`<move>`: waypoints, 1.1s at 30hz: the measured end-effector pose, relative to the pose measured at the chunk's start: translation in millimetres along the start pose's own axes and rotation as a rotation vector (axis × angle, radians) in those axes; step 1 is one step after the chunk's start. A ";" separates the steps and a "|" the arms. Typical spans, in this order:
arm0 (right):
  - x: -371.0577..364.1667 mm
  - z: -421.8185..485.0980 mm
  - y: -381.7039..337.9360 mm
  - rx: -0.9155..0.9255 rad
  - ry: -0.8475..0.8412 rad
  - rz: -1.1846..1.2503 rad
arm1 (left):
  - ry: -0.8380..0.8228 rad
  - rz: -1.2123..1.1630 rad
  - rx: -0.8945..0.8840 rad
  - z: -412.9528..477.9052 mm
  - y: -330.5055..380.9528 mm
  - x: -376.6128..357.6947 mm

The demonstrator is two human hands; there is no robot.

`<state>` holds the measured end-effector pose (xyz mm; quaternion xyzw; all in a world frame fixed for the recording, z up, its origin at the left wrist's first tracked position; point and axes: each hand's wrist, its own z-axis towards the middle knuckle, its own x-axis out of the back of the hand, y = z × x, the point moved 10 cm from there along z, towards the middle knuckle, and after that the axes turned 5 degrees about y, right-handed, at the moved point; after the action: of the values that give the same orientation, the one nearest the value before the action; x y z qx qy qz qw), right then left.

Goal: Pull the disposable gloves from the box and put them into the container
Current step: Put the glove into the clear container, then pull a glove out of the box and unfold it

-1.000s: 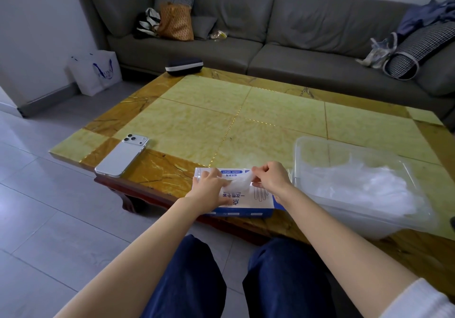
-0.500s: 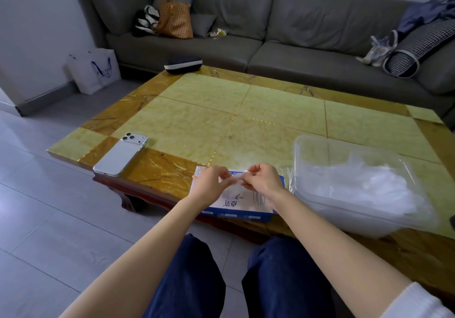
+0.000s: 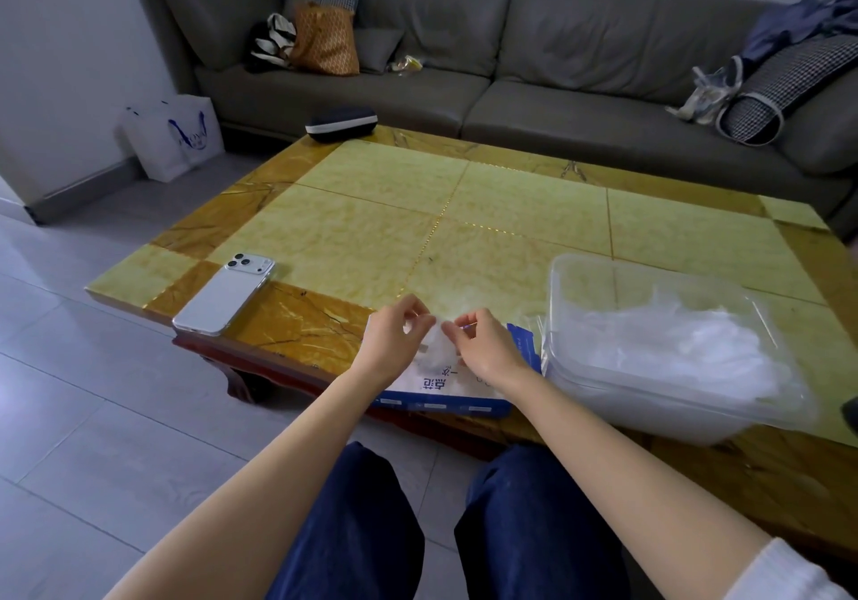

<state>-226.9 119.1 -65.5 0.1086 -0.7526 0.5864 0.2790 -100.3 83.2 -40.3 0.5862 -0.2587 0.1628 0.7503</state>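
A blue and white glove box lies flat at the near edge of the table. Just above it, my left hand and my right hand pinch a thin translucent glove between their fingertips; it hangs bunched between them, down to the box top. To the right stands a clear plastic container holding a heap of translucent gloves.
A white phone lies face down near the table's left front corner. A dark case sits at the far left edge. A grey sofa with bags runs behind the table. My knees are under the near edge.
Both hands have risen off the box top, drawing the glove up out of its opening. The box's right end flap now shows.
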 end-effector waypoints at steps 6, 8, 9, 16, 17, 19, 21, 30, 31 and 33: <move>13.7 0.8 -7.1 0.057 0.059 0.005 | 0.148 0.244 -0.119 -11.1 11.4 9.1; 20.7 1.9 -7.4 0.051 0.084 -0.002 | 0.090 0.313 -0.170 -15.4 10.7 4.2; 24.9 3.4 -6.9 0.047 0.102 -0.008 | 0.033 0.340 -0.174 -17.7 7.6 -1.3; 58.1 13.2 -8.1 0.016 0.263 0.024 | -0.163 0.392 -0.055 -25.5 -19.4 -19.6; 61.0 13.8 -9.4 0.019 0.281 0.031 | -0.169 0.399 -0.047 -24.3 -19.2 -19.6; 66.6 13.9 -13.6 0.029 0.324 0.046 | -0.193 0.443 -0.044 -22.5 -17.3 -21.1; 71.4 13.4 -17.1 0.028 0.361 0.074 | -0.221 0.518 -0.053 -22.4 -14.2 -23.3; 58.7 9.7 -15.5 -0.017 0.197 0.106 | -0.127 0.464 -0.082 -17.1 1.2 -9.9; 53.9 7.8 -17.2 -0.001 0.157 0.100 | -0.069 0.327 -0.067 -14.9 8.2 -5.6; 44.5 3.9 -18.0 0.009 0.093 0.108 | 0.009 0.096 -0.045 -10.3 20.8 -3.7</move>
<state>-255.7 117.5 -27.0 0.0418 -0.7409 0.6085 0.2810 -112.6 98.8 -27.7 0.5554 -0.2866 0.1952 0.7558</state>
